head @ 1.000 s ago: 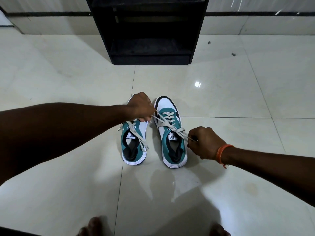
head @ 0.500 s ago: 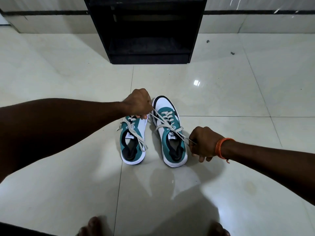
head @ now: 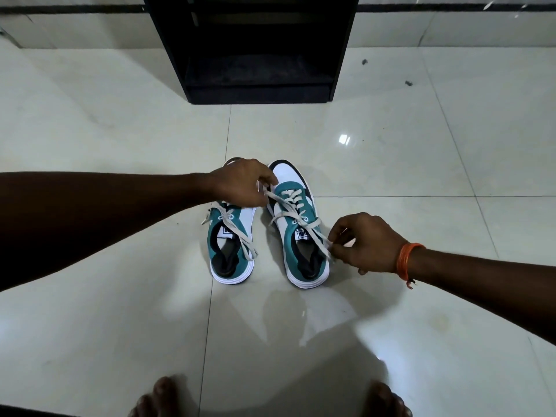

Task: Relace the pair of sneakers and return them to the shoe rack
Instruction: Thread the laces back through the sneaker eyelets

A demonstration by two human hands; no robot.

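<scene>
1. Right sneaker [head: 301, 233]: teal and white, black at the toe edge, on the floor [head: 391, 164], toe pointing far, heel near. Lace [head: 296, 216] runs through the eyelets over the tongue; its two ends are pulled out to either side.
2. Left sneaker [head: 231, 248]: same colours, just left of the right one with a narrow gap between them, heel near. Its own lace lies loose across the tongue and collar, one end trailing off the left side. Its toe is hidden under the left hand.
3. Left hand [head: 243, 183]: over the toe of the left sneaker, fingers curled and pinched on the far end of the right sneaker's lace, which runs slanting from this hand down to the eyelets.
4. Right hand [head: 365, 243]: just right of the right sneaker's heel, low over the floor. Thumb and forefinger pinch the other lace end; the other fingers are loosely bent. An orange thread band [head: 406, 260] circles the wrist.
5. Both forearms come in from the left and right edges, bare.
6. Rack [head: 261, 49]: black, open-fronted, standing at the far middle, well apart from the sneakers. Lowest shelf dark; contents cannot be made out.
7. Floor: glossy pale tiles with reflections and a bright glare spot to the far right. Two small dark specks [head: 407, 83] lie right of the rack.
8. Bare toes [head: 164, 398] show at the near edge, left and right.
</scene>
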